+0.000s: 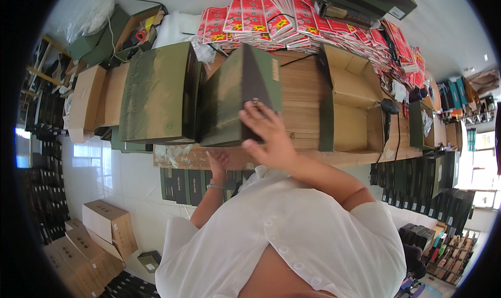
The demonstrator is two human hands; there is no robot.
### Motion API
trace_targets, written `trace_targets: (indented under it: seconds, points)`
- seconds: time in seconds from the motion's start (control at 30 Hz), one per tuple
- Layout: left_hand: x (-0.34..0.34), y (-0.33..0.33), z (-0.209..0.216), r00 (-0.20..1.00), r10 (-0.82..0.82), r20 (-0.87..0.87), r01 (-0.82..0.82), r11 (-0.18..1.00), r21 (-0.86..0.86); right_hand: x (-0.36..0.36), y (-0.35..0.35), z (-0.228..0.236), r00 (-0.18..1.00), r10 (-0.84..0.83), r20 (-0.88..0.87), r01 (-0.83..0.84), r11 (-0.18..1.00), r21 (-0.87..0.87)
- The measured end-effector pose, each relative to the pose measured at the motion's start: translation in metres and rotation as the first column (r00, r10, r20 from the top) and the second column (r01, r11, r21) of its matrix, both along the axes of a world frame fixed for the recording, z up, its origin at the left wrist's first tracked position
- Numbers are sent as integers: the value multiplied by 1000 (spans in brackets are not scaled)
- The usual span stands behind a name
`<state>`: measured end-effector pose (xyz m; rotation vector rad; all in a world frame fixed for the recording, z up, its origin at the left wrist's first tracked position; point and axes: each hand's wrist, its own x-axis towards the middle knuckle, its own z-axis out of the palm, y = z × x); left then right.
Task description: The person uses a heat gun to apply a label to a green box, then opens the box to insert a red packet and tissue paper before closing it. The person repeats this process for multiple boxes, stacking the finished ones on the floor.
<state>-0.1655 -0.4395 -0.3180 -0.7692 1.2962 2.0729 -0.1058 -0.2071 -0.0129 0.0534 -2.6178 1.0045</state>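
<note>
A closed green camouflage-patterned box [222,99] with a dark end stands on the wooden table in front of me. My right hand [269,136] lies on its dark side, fingers spread. Just below the box's near edge, by the table's front, is my left hand [218,163], its fingers apart and nothing seen in them; whether it touches the box I cannot tell. Immediately left stands a larger-looking green box [159,92] of the same pattern. To the right sits an open box [357,128] with a bare brown cardboard inside, its lid raised at the back.
Red printed packets [255,19] are heaped along the table's back. A black hand-held tool [389,110] with a cord lies right of the open box. Brown cartons [107,227] stand on the floor at left. Dark green boxes [428,178] are stacked at right.
</note>
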Motion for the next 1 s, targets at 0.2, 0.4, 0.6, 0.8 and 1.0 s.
trace_targets:
  seconds: [0.2,0.4,0.6,0.8,1.0]
  points:
    - [33,46,22,646,-546,-533,416,837,-354,-47,-31,-10,976,207,-73,-204,978,46]
    - [3,93,92,458,-614,-643,249,783,-571,-49,-9,-5,911,411,-33,-411,897,-162]
    - [34,102,68,883,-271,-383,137,930,-341,20,202,-67,966,-234,-107,236,972,9]
    - [118,225,75,574,-788,-224,691,612,-386,115,528,-168,242,-928,284,907,320,273]
    - [194,354,87,456,-838,-299,567,533,-628,156,643,-239,567,-545,617,816,476,-329]
